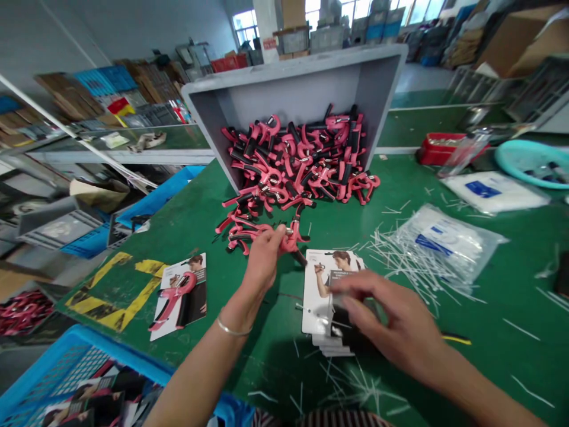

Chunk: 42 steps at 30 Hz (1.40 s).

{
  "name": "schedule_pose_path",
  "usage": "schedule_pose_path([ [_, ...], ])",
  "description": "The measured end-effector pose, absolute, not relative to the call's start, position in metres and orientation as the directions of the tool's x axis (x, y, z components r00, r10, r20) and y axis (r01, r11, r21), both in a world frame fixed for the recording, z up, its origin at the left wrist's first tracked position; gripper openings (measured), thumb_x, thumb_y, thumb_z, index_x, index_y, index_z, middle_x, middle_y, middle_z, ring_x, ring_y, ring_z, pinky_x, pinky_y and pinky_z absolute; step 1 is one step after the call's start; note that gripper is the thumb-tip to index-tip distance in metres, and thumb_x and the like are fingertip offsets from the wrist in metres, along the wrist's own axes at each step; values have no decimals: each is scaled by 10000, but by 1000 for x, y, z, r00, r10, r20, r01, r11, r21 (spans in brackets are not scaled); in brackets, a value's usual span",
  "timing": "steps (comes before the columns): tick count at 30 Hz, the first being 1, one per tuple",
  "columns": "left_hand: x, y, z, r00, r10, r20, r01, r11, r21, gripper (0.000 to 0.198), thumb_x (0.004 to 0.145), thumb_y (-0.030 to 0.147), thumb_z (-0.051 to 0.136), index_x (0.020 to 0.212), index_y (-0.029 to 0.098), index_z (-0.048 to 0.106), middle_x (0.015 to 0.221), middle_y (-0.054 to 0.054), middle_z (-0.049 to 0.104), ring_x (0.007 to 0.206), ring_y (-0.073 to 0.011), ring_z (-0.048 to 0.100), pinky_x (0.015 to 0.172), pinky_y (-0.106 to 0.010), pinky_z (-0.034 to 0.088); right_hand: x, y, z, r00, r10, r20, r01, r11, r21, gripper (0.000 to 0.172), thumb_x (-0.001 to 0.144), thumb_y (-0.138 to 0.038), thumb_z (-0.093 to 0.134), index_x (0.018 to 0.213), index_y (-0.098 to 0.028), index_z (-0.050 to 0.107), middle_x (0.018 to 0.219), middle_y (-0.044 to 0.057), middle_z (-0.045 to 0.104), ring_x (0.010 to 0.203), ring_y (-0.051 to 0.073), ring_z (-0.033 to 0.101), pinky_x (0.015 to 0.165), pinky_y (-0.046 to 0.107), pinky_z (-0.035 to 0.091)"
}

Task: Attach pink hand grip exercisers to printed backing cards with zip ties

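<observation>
My left hand (263, 258) is closed on a pink and black hand grip strengthener (291, 240) in front of the pile, thumb on top. My right hand (395, 323) hovers over a stack of printed cards (316, 296), its thumb and forefinger apart and somewhat blurred. Nothing shows between those fingers. The top card pictures a person using a grip, and small white pieces lie on its lower part. To the left, another hand grip strengthener (171, 302) rests on its own printed card (202, 290).
A tilted grey bin (293, 74) spills many hand grips onto the green table (267, 362). Loose white cable ties (400, 261) lie beside a plastic bag (448, 237) at right. A blue basket (75, 344) holds carded grips at lower left. Yellow-black tape (102, 314) marks the table.
</observation>
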<state>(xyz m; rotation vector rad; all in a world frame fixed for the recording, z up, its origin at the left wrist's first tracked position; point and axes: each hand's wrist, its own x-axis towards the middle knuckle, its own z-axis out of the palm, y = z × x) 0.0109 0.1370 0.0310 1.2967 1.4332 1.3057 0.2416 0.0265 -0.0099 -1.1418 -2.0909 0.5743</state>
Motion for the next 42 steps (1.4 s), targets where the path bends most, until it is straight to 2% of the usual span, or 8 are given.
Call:
schedule_pose_path([
  [2, 32, 102, 56, -85, 991, -101, -203, 82, 976, 442, 877, 545, 528, 930, 123, 649, 969, -130, 708, 894, -232, 678, 834, -412, 540, 226, 50, 17, -353, 879, 321, 622, 477, -621, 519, 889, -390, 613, 1368, -257, 463, 1350, 131, 529, 1208, 317, 538, 988, 492, 471],
  [5, 57, 59, 80, -2, 994, -109, -355, 101, 929, 326, 916, 453, 523, 927, 146, 630, 1078, -132, 696, 963, -236, 675, 830, -406, 556, 212, 50, 37, -301, 911, 281, 645, 412, -644, 636, 900, -391, 572, 1455, -217, 314, 1430, 172, 447, 1327, 355, 428, 1034, 525, 422],
  [10, 46, 50, 64, 53, 976, 210, 206, -216, 954, 258, 943, 315, 509, 1173, 218, 573, 1250, -92, 626, 1161, -235, 580, 1015, -439, 451, 237, 35, 33, -311, 949, -40, 354, 77, -932, 358, 972, -439, 411, 1234, -207, 486, 1075, 126, 676, 869, 239, 672, 726, 356, 550],
  [15, 26, 88, 8, 428, 877, 217, 532, -439, 724, 286, 911, 194, 530, 1186, 219, 603, 1114, -64, 645, 1048, -203, 584, 954, -344, 448, 251, 63, 27, -591, 737, -329, 81, -352, -932, 332, 931, -500, 464, 1076, -208, 531, 859, 36, 694, 497, 101, 552, 429, 210, 433],
  [21, 19, 99, -29, 440, 879, 183, 684, -460, 567, 296, 894, 247, 579, 1181, 222, 645, 997, -60, 602, 985, -219, 519, 913, -365, 408, 246, 86, 2, -460, 836, -300, 397, -109, -911, 388, 901, -466, 517, 1176, -192, 523, 708, 12, 661, 542, 173, 625, 505, 291, 509],
  [26, 8, 94, -26, 503, 851, 153, 627, -481, 613, 312, 933, 352, 541, 1216, 270, 643, 1049, -51, 604, 997, -208, 503, 926, -366, 384, 258, 48, -5, -241, 967, -79, 823, 161, -545, 263, 928, -408, 508, 1049, -200, 614, 910, 118, 691, 849, 281, 666, 744, 403, 515],
  [32, 33, 118, -20, 530, 823, 205, 580, -528, 621, 288, 945, 183, 471, 1109, 252, 698, 1017, -56, 629, 1005, -204, 524, 931, -357, 406, 239, 34, -12, -388, 915, 112, 713, 375, -593, 293, 927, -221, 508, 1211, -268, 561, 1186, 99, 558, 1101, 252, 558, 919, 413, 487],
  [42, 51, 135, -18, 475, 873, 110, 586, -407, 701, 195, 859, 170, 558, 1013, 199, 675, 987, -62, 644, 969, -210, 584, 868, -326, 478, 237, 64, -20, -268, 962, 44, 713, 229, -663, 392, 867, -191, 534, 1256, -175, 481, 1192, 136, 563, 1084, 250, 563, 951, 412, 454],
])
